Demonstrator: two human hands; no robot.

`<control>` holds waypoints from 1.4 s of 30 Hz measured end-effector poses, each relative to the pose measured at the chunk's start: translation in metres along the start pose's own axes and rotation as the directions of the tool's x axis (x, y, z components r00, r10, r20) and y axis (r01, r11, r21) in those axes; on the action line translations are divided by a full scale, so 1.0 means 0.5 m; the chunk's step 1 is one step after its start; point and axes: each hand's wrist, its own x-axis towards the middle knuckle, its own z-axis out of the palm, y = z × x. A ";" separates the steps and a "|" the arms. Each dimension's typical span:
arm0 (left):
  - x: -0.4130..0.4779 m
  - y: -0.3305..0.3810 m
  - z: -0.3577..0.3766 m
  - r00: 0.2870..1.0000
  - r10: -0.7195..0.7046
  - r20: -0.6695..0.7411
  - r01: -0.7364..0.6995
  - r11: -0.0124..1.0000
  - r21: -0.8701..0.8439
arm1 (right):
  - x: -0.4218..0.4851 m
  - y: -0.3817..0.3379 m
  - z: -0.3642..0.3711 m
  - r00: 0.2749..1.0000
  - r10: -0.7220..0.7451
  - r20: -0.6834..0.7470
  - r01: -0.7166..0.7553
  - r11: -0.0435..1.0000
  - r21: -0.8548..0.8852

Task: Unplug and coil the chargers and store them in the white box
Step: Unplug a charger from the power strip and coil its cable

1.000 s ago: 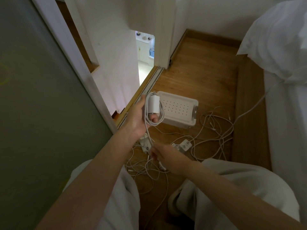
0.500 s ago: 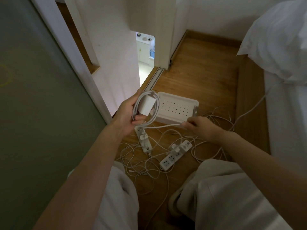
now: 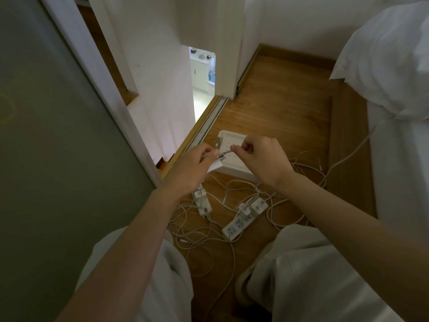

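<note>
White power-strip logo unreadable; left hand, right hand pinch cable.

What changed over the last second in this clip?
The right hand swung from low over the power strips out to the right, then up beside the left hand, where it now pinches the cable end. The left hand keeps gripping the coiled charger. The white box and strips stayed put.

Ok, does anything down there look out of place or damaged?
Nothing damaged. Loose cables lie tangled on the floor around two power strips; one cable runs to the pillow. Two chargers sit plugged in the right strip. The left hand grips the coiled charger, right hand pinches its cable end.
</note>
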 end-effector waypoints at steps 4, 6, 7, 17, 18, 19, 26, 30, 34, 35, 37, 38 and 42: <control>0.010 -0.010 0.006 0.992 0.055 -0.114 -0.042 0.993 0.111 | -0.015 -0.033 0.013 0.996 0.070 0.059 -0.080 0.978 0.194; 0.012 -0.012 0.010 0.985 0.035 -0.168 -0.019 0.995 0.096 | -0.025 -0.049 0.023 0.989 0.087 0.121 -0.117 0.956 0.271; 0.014 -0.012 0.013 0.981 0.020 -0.191 -0.010 0.999 0.054 | -0.031 -0.056 0.028 0.985 0.087 0.148 -0.128 0.946 0.297; 0.013 0.021 0.022 0.934 -0.356 -0.035 0.263 0.750 -0.607 | -0.096 -0.068 0.127 0.961 -0.010 0.275 -0.075 0.951 0.299; 0.013 0.023 0.022 0.919 -0.394 0.001 0.290 0.673 -0.680 | -0.102 -0.065 0.134 0.960 -0.016 0.280 -0.071 0.953 0.296; 0.013 0.026 0.022 0.906 -0.420 0.055 0.307 0.561 -0.769 | -0.107 -0.061 0.140 0.960 -0.024 0.280 -0.063 0.953 0.297; 0.014 0.012 0.012 0.923 -0.257 0.286 0.327 0.136 -0.935 | -0.113 -0.024 0.158 0.923 -0.068 0.379 -0.027 0.970 0.240; 0.015 0.007 0.001 0.924 -0.164 0.345 0.373 0.197 -0.907 | -0.109 0.022 0.149 0.890 -0.047 0.454 -0.034 0.985 0.168; 0.017 -0.002 -0.011 0.915 -0.077 0.396 0.403 0.203 -0.892 | -0.089 0.070 0.123 0.877 -0.009 0.481 -0.029 0.997 0.072; 0.018 -0.004 -0.013 0.910 -0.062 0.409 0.413 0.212 -0.886 | -0.083 0.079 0.116 0.877 0.000 0.481 -0.031 0.998 0.057; 0.017 -0.005 -0.018 0.899 -0.043 0.437 0.433 0.246 -0.867 | -0.071 0.094 0.103 0.879 0.017 0.477 -0.032 0.999 0.024; 0.017 -0.004 -0.019 0.894 -0.037 0.446 0.439 0.266 -0.858 | -0.065 0.097 0.096 0.879 0.027 0.476 -0.029 1.000 -0.003; 0.016 -0.004 -0.024 0.901 -0.060 0.430 0.411 0.438 -0.800 | -0.037 0.102 0.073 0.889 0.058 0.454 -0.007 0.994 -0.113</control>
